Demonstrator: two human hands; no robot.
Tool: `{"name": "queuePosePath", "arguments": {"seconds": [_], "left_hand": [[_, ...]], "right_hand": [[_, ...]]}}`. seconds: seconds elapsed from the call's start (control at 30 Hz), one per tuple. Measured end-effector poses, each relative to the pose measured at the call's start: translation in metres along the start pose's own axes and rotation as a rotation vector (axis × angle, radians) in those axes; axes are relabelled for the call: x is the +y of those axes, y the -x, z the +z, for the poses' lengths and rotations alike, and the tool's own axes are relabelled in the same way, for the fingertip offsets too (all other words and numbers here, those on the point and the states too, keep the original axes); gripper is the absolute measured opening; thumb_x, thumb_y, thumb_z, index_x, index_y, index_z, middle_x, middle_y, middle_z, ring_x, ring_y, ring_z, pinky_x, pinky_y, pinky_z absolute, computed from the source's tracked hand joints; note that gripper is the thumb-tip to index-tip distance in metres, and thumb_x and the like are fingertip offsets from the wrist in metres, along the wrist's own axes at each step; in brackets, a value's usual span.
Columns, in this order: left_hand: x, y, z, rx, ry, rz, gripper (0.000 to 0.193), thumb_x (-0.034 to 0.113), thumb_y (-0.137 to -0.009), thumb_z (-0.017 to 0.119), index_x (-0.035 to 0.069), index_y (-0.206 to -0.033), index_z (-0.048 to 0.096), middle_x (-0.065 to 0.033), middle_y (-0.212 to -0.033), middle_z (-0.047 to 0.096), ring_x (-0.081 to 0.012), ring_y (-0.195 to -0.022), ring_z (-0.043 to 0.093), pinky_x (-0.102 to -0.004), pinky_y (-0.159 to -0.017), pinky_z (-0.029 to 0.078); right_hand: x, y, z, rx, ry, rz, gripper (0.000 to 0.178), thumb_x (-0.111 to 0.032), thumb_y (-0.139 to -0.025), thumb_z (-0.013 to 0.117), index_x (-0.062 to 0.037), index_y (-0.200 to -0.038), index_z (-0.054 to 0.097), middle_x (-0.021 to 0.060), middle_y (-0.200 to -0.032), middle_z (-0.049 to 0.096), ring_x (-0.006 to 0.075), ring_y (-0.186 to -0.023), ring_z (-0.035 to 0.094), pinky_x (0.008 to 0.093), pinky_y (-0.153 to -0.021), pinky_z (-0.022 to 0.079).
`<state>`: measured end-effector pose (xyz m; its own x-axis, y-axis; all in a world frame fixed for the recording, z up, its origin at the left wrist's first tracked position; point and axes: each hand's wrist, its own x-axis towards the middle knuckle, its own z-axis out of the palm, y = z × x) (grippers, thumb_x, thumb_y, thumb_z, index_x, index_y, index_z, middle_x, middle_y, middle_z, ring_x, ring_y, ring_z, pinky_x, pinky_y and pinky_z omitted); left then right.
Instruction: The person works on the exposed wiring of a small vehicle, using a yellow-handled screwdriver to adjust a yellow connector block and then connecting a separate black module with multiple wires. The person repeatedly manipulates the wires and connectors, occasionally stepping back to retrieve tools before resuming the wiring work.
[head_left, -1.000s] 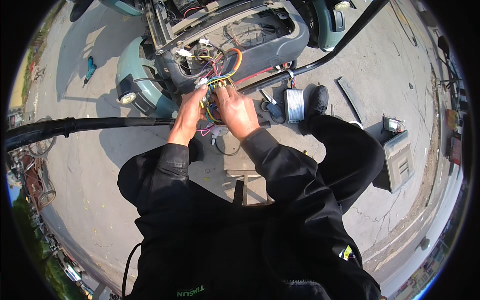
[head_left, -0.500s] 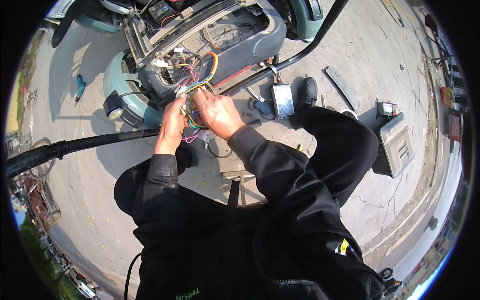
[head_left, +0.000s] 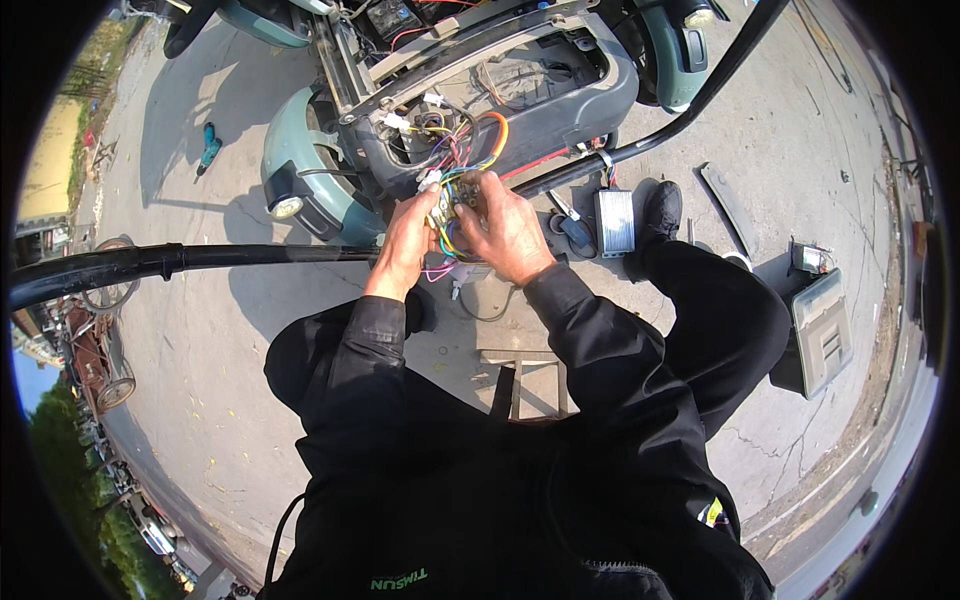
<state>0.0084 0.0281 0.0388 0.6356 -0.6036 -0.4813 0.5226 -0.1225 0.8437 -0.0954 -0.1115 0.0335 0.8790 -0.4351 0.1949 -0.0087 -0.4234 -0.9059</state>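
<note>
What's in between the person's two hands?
In the head view, a bunch of colourful wires, some yellow and some blue, lies between the left hand and the right hand. So that stretch isn't bare.

A: how's the light out there?

B: full sun from my right, so hard shadows [head_left: 268,285] fall left across the concrete [head_left: 200,370]. My left hand [head_left: 403,243] and right hand [head_left: 508,235] come out bright, but the black sleeves [head_left: 600,345] lose most detail.

A: glare? blur?

B: finned silver box [head_left: 615,222] shines pale. Wires [head_left: 446,212] look kinda mushy. Fisheye bows the concrete's right edge, corners black.
</note>
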Motion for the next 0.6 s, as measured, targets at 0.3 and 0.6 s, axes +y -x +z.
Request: {"name": "queuePosePath", "arguments": {"seconds": [0.3, 0.6], "left_hand": [[0.001, 0.001, 0.003, 0.07, -0.072, -0.022, 0.04, 0.044, -0.099, 0.055, 0.006, -0.098, 0.067, 0.0027, -0.076, 0.054, -0.0059, -0.061, 0.047, -0.0244, -0.054, 0.039], [0.011, 0.006, 0.006, 0.007, -0.057, -0.022, 0.044, 0.041, -0.1, 0.053, 0.002, -0.115, 0.066, -0.0049, -0.09, 0.067, -0.0128, -0.066, 0.066, -0.0279, -0.056, 0.053]], "right_hand": [[0.003, -0.003, 0.01, 0.047, 0.002, -0.056, 0.018, -0.007, -0.085, 0.07, -0.0029, -0.099, 0.06, 0.0189, -0.087, 0.067, 0.0401, -0.078, 0.067, 0.0459, -0.067, 0.054], [-0.008, -0.004, 0.0, -0.027, -0.014, 0.019, 0.011, -0.005, -0.089, 0.067, -0.0021, -0.099, 0.064, 0.02, -0.088, 0.067, 0.0413, -0.081, 0.066, 0.0434, -0.069, 0.053]]}}
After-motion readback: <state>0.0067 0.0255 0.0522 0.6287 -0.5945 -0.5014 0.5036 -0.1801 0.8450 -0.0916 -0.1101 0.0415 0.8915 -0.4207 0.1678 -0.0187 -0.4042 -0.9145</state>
